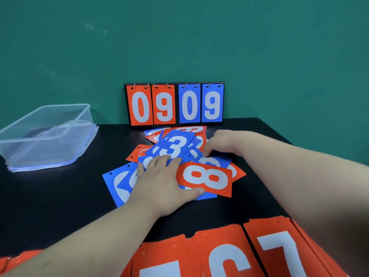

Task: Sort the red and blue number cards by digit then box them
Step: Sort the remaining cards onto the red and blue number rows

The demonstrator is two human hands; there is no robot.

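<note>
A loose pile of red and blue number cards (175,148) lies mid-table, with a blue 3 (173,146) on top and a red 8 (207,178) at its near side. My left hand (159,182) rests flat on the pile, fingers on blue cards and thumb touching the near edge of the red 8. My right hand (223,142) reaches in from the right, fingers bent down onto a blue card (214,159); whether it pinches the card is hidden. A row of red cards (225,254), among them a 6 and a 7, lies at the near edge.
A clear plastic box (46,136) stands open at the left on its lid. A flip scoreboard (174,104) reading 0 9 0 9 leans against the green wall behind the pile. The table (60,196) is black.
</note>
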